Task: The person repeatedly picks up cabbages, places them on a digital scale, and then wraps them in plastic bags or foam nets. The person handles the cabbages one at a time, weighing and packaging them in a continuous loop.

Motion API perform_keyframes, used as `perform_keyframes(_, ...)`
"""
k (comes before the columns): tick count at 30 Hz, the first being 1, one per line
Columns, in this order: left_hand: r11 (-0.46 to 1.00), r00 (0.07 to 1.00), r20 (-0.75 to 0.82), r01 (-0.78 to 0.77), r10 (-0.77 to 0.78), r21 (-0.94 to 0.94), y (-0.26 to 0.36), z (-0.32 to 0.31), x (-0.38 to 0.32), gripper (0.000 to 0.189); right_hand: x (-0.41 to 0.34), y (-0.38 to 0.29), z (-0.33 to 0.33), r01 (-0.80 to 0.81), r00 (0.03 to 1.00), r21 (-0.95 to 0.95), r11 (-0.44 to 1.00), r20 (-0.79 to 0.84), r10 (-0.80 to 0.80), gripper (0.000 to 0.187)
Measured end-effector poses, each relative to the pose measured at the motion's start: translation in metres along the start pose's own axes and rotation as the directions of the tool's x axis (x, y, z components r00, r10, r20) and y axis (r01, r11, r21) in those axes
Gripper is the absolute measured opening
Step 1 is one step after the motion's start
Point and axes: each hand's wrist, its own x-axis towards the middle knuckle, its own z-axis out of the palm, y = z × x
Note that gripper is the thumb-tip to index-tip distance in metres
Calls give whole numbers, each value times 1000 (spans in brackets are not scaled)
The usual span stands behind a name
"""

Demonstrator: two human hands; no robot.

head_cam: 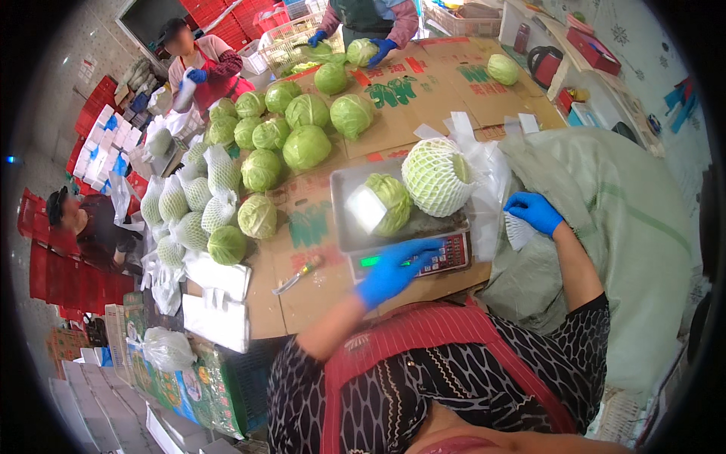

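My left hand, in a blue glove and blurred, reaches across the display and keys of a digital scale, fingers stretched out. Pinched in my gloved right hand is a white foam net sleeve, just above a large pale woven sack. On the scale's metal pan lies a green cabbage with a white rectangular piece against it. Beside it, a second cabbage wears a white foam net and overlaps the pan's right edge.
Loose cabbages and netted ones crowd the cardboard-covered table's left side. A knife lies left of the scale, near white plastic bags. Across the table, a co-worker's gloved hand touches a cabbage; two more people are at left.
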Motion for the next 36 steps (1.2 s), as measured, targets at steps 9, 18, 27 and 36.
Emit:
perform_keyframes(9, 883, 939, 277, 299, -204, -363, -25, 153, 134, 64, -48, -19, -6, 136, 975, 34, 990, -181, -128, 15)
perform_keyframes(18, 968, 986, 81, 157, -144, -194, -62, 177, 140, 29, -100, 7, -32, 25, 999, -579, 815, 54, 7, 67)
perform_keyframes(27, 924, 965, -142, 161, -221, -347, -44, 54, 44, 17, -127, 64, -54, -168, 985, -742, 649, -97, 145, 42)
perform_keyframes(36, 768, 938, -188, 113, -292, -630, 27, -2, 29, 23, -54, -158, 40, 676, 721, -226, 701, 8, -693, 38)
